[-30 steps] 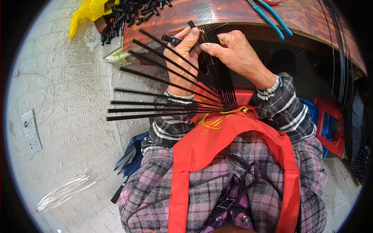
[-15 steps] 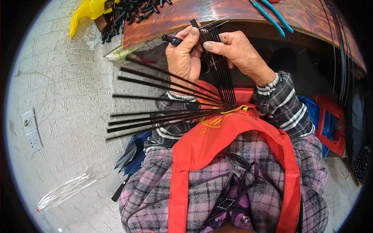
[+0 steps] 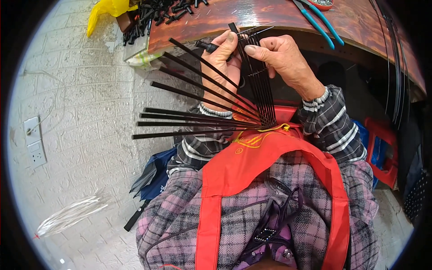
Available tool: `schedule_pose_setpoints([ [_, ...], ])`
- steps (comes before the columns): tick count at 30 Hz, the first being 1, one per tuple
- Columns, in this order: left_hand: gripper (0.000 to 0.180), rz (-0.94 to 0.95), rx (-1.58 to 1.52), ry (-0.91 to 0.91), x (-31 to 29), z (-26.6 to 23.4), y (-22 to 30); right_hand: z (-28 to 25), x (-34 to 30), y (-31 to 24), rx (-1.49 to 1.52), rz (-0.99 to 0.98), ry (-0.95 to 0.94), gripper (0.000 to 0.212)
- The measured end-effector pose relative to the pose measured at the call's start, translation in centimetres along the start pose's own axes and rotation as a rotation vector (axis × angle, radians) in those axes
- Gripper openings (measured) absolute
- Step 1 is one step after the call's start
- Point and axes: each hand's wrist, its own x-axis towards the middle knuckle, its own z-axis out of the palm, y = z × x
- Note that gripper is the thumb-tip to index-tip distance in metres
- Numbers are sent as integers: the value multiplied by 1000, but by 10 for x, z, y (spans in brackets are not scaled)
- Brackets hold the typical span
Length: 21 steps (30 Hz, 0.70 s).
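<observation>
A black umbrella frame (image 3: 265,101) stands in front of me, its lower end by the red apron (image 3: 225,171). Several ribs (image 3: 193,118) fan out to the left, while others run close together up to my hands. My left hand (image 3: 216,72) is closed around the frame's upper part, thumb against a flat black rib end. A black stepped cylinder (image 3: 207,46) sticks out on that hand's left side. With thumb and bent fingers, my right hand (image 3: 292,63) pinches at the bundled ribs beside a thin metal wire (image 3: 266,27); the exact piece is hidden.
On the brown table (image 3: 265,13) are blue-handled pliers (image 3: 317,24), a red dish (image 3: 321,4) of small metal bits and several black plastic pieces (image 3: 153,15) near a yellow bag (image 3: 101,13). A folded dark umbrella (image 3: 155,175) lies left; a red stool (image 3: 381,150) stands right.
The fanned ribs on the left have swung upward, now crossing my left wrist. Both hands keep their grip in nearly the same place; the whole view has shifted slightly.
</observation>
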Motion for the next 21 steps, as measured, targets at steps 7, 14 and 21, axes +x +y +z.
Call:
schedule_pose_setpoints([
  [7,19,-20,-36,-98,-1,-2,1,1,-3,-2,83,21,-11,37],
  [14,15,-46,-39,-113,2,-13,1,3,1,5,134,44,-53,34],
  [21,20,23,-49,-193,4,-9,0,1,1,1,76,23,-8,33],
])
